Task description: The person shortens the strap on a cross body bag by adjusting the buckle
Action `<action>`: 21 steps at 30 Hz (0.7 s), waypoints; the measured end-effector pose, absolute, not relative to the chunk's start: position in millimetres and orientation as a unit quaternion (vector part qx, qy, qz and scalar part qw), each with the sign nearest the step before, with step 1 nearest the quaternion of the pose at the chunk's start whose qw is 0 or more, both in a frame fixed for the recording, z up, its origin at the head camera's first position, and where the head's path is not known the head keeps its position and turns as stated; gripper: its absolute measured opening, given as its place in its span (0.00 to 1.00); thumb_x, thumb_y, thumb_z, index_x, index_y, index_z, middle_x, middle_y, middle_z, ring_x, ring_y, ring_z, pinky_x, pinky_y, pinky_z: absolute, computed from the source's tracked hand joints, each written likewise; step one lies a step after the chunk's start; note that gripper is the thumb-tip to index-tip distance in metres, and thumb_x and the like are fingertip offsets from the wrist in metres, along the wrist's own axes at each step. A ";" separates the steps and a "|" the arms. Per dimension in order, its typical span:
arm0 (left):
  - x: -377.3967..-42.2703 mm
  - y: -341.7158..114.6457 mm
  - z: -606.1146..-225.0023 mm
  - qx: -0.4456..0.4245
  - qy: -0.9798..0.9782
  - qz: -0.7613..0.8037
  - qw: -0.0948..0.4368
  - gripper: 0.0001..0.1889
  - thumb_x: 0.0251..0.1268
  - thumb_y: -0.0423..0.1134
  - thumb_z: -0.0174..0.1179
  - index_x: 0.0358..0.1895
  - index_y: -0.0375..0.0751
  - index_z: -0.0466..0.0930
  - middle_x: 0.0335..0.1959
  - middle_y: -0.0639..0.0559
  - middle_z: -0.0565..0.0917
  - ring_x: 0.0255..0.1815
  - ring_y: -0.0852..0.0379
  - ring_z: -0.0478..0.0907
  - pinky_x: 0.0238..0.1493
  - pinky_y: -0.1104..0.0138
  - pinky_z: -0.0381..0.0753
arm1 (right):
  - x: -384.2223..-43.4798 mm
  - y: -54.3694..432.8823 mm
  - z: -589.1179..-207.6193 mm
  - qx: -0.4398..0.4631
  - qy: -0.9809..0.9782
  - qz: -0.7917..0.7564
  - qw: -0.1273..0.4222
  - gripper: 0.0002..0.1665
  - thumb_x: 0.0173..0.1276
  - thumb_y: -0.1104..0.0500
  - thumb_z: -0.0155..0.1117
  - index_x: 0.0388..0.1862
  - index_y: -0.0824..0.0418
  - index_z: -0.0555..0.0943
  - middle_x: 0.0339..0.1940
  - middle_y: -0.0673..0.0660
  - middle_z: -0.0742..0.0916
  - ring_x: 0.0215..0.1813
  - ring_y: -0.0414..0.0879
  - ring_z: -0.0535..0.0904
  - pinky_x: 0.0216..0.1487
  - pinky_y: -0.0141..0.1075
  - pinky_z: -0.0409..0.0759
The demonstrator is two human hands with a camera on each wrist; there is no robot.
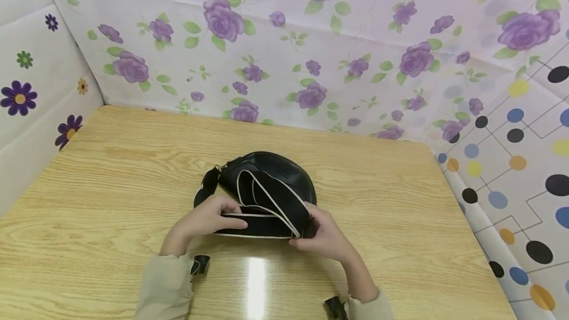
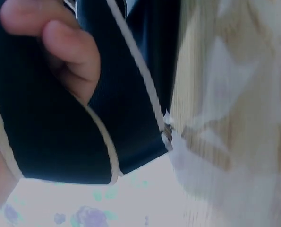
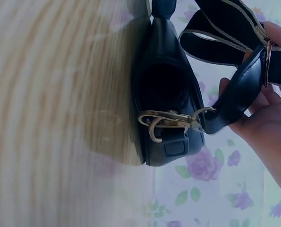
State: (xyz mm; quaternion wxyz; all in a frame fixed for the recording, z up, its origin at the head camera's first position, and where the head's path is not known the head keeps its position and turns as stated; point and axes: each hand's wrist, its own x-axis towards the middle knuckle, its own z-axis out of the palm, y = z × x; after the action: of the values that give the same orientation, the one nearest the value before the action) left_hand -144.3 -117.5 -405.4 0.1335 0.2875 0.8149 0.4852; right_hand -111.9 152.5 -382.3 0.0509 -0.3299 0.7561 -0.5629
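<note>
A black rounded bag (image 1: 280,164) lies on the table, its wide black strap (image 1: 262,226) with cream edging folded in loops in front of it. My left hand (image 1: 206,219) pinches the strap's left end, thumb in front and fingers behind. In the left wrist view, curled fingers (image 2: 74,47) show between two layers of strap. At the right, my right hand (image 1: 329,236) holds the strap's folds beside a metal slider ring (image 3: 268,64). A gold-coloured snap hook (image 3: 168,119) joins the strap to the bag's end in the right wrist view.
The wooden table (image 1: 386,186) meets a flower-patterned covering (image 1: 284,53) at the back. A dotted covering (image 1: 515,201) borders the right side, and another flowered sheet (image 1: 35,93) stands at the left. Light glares off the tabletop near the front.
</note>
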 end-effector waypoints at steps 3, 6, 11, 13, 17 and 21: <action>-144.1 -119.8 -404.0 0.286 0.816 0.486 0.131 0.12 0.53 0.40 0.64 0.18 0.42 0.74 0.13 0.62 0.62 0.16 0.67 0.56 0.20 0.73 0.60 | -112.1 153.6 -380.6 -0.334 0.766 -0.547 0.039 0.28 0.40 0.78 0.66 0.46 0.73 0.74 0.42 0.64 0.79 0.42 0.43 0.75 0.41 0.39 0.75; -144.2 -120.6 -402.8 0.283 0.812 0.494 0.129 0.14 0.53 0.41 0.64 0.16 0.43 0.71 0.12 0.62 0.60 0.15 0.67 0.55 0.20 0.74 0.59 | -112.4 154.6 -380.0 -0.330 0.771 -0.543 0.038 0.29 0.40 0.78 0.67 0.46 0.74 0.74 0.43 0.64 0.80 0.43 0.46 0.75 0.42 0.40 0.75; -146.2 -124.4 -405.2 0.296 0.799 0.509 0.119 0.16 0.54 0.39 0.63 0.14 0.43 0.68 0.12 0.63 0.59 0.14 0.68 0.54 0.19 0.74 0.59 | -112.8 155.0 -381.4 -0.328 0.771 -0.544 0.040 0.27 0.40 0.78 0.67 0.44 0.74 0.75 0.43 0.66 0.80 0.41 0.52 0.75 0.41 0.42 0.75; -147.0 -126.3 -406.8 0.304 0.793 0.515 0.119 0.16 0.55 0.37 0.62 0.14 0.43 0.67 0.12 0.63 0.60 0.14 0.68 0.54 0.19 0.73 0.59 | -112.6 155.0 -381.4 -0.330 0.772 -0.542 0.042 0.26 0.40 0.78 0.67 0.43 0.73 0.75 0.42 0.67 0.80 0.39 0.52 0.75 0.40 0.41 0.75; -147.4 -127.6 -407.9 0.314 0.786 0.520 0.118 0.16 0.55 0.37 0.62 0.15 0.43 0.67 0.13 0.63 0.60 0.15 0.68 0.55 0.19 0.73 0.60 | -112.9 155.3 -381.2 -0.338 0.773 -0.535 0.042 0.26 0.40 0.77 0.67 0.43 0.72 0.75 0.42 0.66 0.80 0.38 0.52 0.75 0.38 0.41 0.76; -146.6 -129.1 -406.7 0.312 0.785 0.523 0.112 0.16 0.55 0.36 0.62 0.15 0.42 0.67 0.13 0.63 0.60 0.15 0.68 0.56 0.19 0.73 0.60 | -113.9 156.1 -380.9 -0.345 0.772 -0.533 0.034 0.26 0.39 0.78 0.67 0.42 0.72 0.76 0.41 0.65 0.80 0.39 0.54 0.75 0.40 0.42 0.76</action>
State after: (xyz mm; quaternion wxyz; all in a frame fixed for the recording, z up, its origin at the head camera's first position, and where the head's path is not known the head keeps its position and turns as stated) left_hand -146.6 -129.1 -406.7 0.1117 0.3120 0.7852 0.5231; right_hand -113.9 156.1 -380.9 0.0340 -0.3452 0.7716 -0.5331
